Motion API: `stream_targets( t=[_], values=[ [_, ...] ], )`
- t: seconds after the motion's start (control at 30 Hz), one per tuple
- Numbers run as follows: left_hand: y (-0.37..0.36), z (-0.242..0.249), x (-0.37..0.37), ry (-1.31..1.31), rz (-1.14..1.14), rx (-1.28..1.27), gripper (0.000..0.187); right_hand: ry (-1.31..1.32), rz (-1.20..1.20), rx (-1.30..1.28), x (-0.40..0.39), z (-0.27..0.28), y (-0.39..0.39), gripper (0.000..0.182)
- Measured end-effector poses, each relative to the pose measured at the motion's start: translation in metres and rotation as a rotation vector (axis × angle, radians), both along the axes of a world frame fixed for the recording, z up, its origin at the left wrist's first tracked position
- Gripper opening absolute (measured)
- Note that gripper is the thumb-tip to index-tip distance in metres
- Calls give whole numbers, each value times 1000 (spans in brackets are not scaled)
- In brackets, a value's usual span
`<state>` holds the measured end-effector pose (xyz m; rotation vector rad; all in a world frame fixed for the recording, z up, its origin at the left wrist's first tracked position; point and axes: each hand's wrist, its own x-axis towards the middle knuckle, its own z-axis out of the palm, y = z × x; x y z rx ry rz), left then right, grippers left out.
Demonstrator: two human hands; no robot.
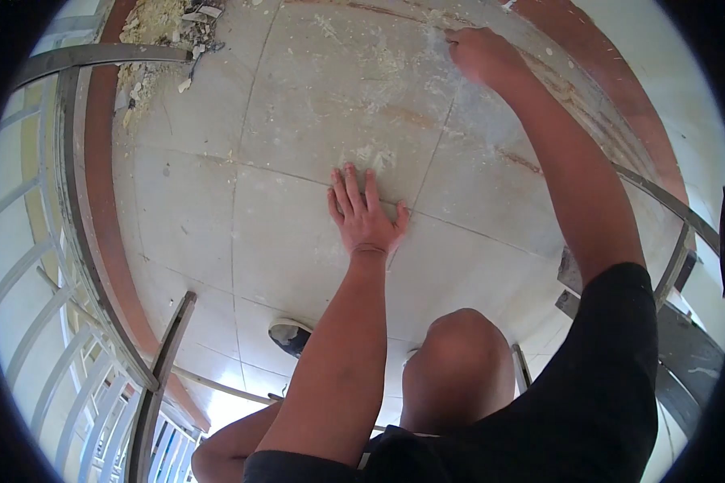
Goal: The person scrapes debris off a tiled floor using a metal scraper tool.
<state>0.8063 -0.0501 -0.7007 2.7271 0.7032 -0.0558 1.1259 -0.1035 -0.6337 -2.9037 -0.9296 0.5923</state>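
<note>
Flat on the tiled floor (pixel 298 233), near the middle of the view, rests my left hand (pixel 366 217), its fingers spread and nothing in it. Farther off at the upper right, my right hand (pixel 483 56) is low over the floor with its fingers curled together, the fingertips near whitish smears. Whether it holds something small cannot be made out. Pale scuffs and brown streaks mark the tiles around both hands.
Debris (pixel 165 48) is piled at the upper left, beside a metal bar (pixel 109 54). White railings (pixel 44 298) line the left side. A metal frame (pixel 685 354) stands at the right. My knee (pixel 459 362) and a dark shoe (pixel 288 335) show below.
</note>
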Motion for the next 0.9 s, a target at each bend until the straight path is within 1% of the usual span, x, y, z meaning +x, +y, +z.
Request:
stream_targets(
  t=[0.03, 0.07, 0.13, 0.17, 0.23, 0.27, 0.33, 0.37, 0.43, 0.47, 0.53, 0.57, 0.63, 0.67, 0.73, 0.77, 0.83, 0.9],
  values=[
    [0, 1, -3, 8, 5, 0, 76, 22, 58, -77, -1, 0, -1, 29],
    [0, 1, -2, 19, 7, -2, 76, 25, 59, -77, 7, -8, 1, 29],
    [-1, 2, 3, 20, 10, 0, 76, -89, 10, 30, 34, -31, 11, 30],
    [-1, 2, 3, 21, 13, -9, 76, -89, 16, 37, 37, -27, 14, 30],
    [1, 3, 1, 30, 1, -14, 76, 17, 194, -211, 40, -20, 15, 31],
    [1, 3, 1, 34, 1, -16, 75, 19, 191, -211, 34, -15, 14, 31],
    [0, 2, 1, 38, 13, -23, 75, 0, -17, -78, 20, -5, 10, 31],
    [0, 1, 1, 32, 11, -22, 75, 0, -8, -81, 27, -12, 9, 31],
    [-1, 2, -1, 29, 8, -24, 75, -77, 214, -157, 45, -32, 2, 33],
    [-2, 2, -2, 21, 8, -23, 75, -81, 212, -159, 41, -26, 1, 33],
    [1, 1, -2, 19, -9, -15, 75, -6, 21, -68, 22, -13, 0, 30],
    [0, 1, -3, 27, -8, -14, 75, -1, 16, -63, 27, -18, 2, 30],
    [-1, 1, -3, 34, -7, -18, 75, -33, 130, -60, 49, -34, 6, 26],
    [1, 0, -1, 25, -8, -16, 76, -40, 134, -62, 55, -34, 8, 26],
    [0, 0, 2, 16, -13, -13, 76, -79, 436, -358, 61, -39, 13, 36],
    [0, 0, 3, 25, -11, -17, 76, -80, 428, -355, 53, -38, 11, 36],
    [3, 2, 2, 35, -7, -19, 76, -100, 22, 21, 30, -31, 5, 23],
    [0, 2, 1, 61, -9, -29, 77, -69, 49, -19, 46, -32, 16, 25]
  ],
)
